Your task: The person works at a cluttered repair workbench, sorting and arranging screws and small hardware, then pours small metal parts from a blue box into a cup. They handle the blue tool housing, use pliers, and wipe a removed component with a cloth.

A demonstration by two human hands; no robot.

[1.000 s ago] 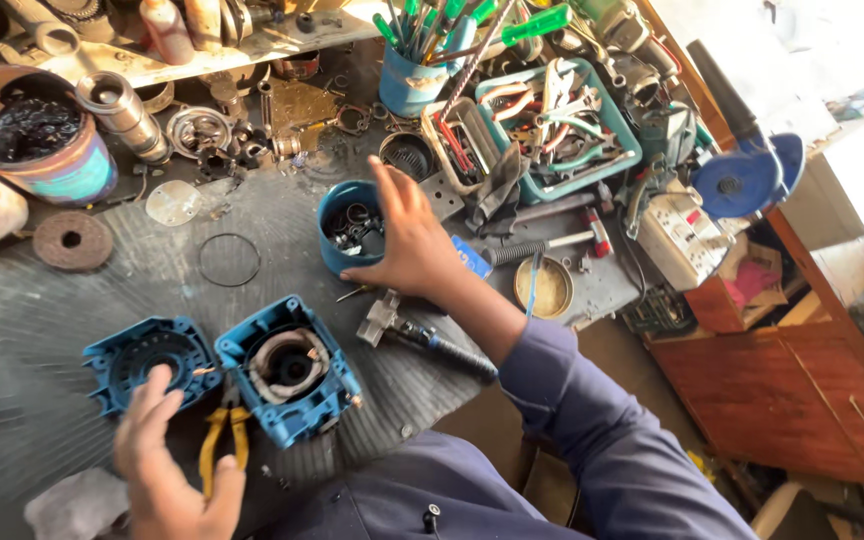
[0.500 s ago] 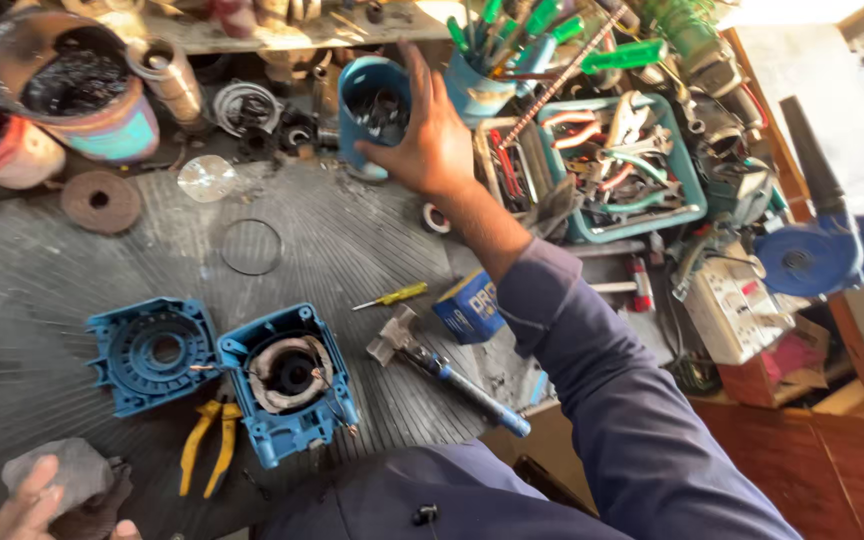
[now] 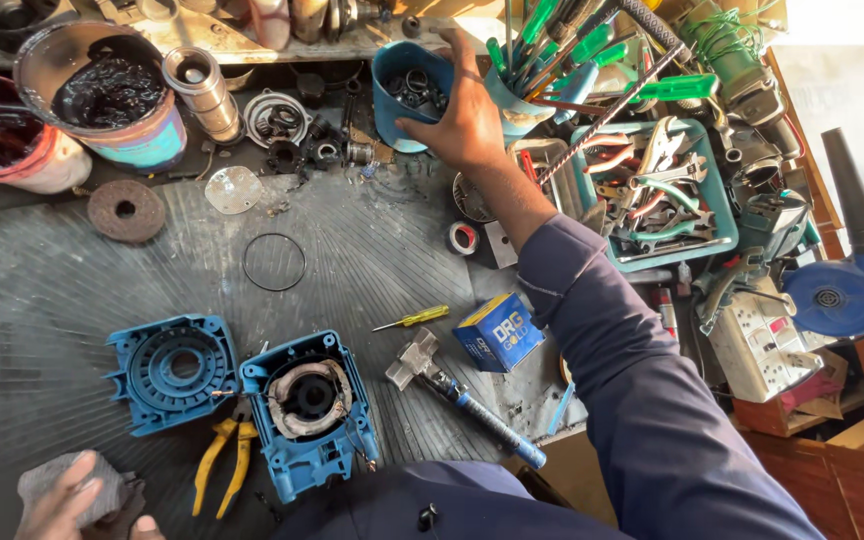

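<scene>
My right hand point(image 3: 464, 120) reaches to the far edge of the bench and grips a blue cup point(image 3: 404, 88) filled with small dark rings and parts. My left hand point(image 3: 77, 498) rests at the near left edge on a grey rag point(image 3: 52, 480). Between them lie a blue motor housing point(image 3: 310, 412) with a rotor seat inside and a blue end cover point(image 3: 172, 372). Yellow-handled pliers point(image 3: 222, 462) lie partly under the housing.
A hammer point(image 3: 457, 395), a yellow screwdriver point(image 3: 414, 318) and a small blue box point(image 3: 499, 332) lie near my arm. A teal tray of pliers point(image 3: 652, 190), a tool cup point(image 3: 542, 70), tubs of dark grease point(image 3: 107, 95), an O-ring point(image 3: 274, 262) and a blue blower point(image 3: 847, 285) surround the mat.
My right hand has carried the blue cup from the middle of the mat up to the far edge beside the tool cup. My left hand stays low at the near left.
</scene>
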